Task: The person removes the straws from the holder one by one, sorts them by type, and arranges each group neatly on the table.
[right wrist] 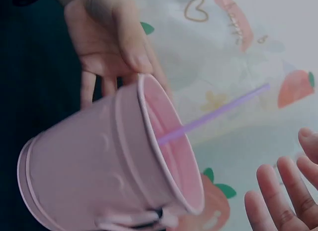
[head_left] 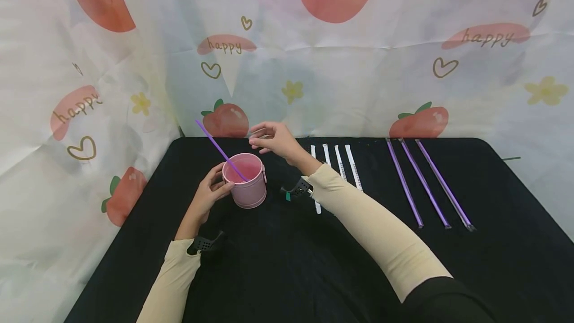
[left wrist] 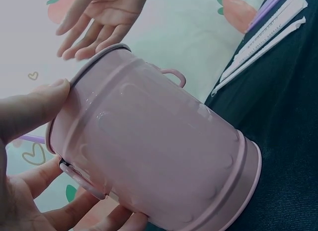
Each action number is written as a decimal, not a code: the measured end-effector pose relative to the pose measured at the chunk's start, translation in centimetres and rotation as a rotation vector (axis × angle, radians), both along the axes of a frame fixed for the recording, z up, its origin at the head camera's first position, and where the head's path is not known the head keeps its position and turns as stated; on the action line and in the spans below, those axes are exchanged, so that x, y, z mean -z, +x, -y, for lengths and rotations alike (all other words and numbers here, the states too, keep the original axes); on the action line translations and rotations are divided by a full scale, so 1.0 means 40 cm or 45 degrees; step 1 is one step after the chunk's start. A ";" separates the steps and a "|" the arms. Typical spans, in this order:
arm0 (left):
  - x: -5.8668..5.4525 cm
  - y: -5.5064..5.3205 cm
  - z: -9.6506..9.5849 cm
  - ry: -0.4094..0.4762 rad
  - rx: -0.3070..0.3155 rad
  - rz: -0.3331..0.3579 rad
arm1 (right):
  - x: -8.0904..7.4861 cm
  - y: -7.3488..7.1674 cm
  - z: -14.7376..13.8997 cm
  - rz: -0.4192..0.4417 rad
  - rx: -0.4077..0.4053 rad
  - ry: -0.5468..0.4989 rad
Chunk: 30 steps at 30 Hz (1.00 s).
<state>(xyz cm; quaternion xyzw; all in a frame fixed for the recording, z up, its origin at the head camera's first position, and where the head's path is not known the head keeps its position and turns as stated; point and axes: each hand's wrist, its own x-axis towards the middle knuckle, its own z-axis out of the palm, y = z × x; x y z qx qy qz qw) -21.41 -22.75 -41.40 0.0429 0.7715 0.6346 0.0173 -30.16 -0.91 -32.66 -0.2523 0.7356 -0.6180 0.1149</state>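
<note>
A small pink metal bucket (head_left: 249,196) with side handles stands on the black table, left of the middle. One purple straw (head_left: 217,144) leans inside it, its upper end sticking out to the left. My left hand (head_left: 211,191) grips the bucket from the left side, the thumb at the rim and the fingers round the wall, as the left wrist view shows. Holding nothing, my right hand (head_left: 275,139) hovers beyond the rim to the upper right, its fingers relaxed and apart from the bucket (right wrist: 84,156).
Several white paper-wrapped straws (head_left: 353,166) lie in a row right of the bucket, partly hidden by my right forearm. Farther right, 3 purple straws in clear wrappers (head_left: 423,183) lie side by side. A printed fabric backdrop (head_left: 341,83) hangs behind the black table (head_left: 278,273).
</note>
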 end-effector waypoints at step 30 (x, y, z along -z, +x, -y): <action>0.000 0.004 -0.001 0.008 -0.005 0.008 | 0.048 0.007 0.108 -0.085 0.038 0.005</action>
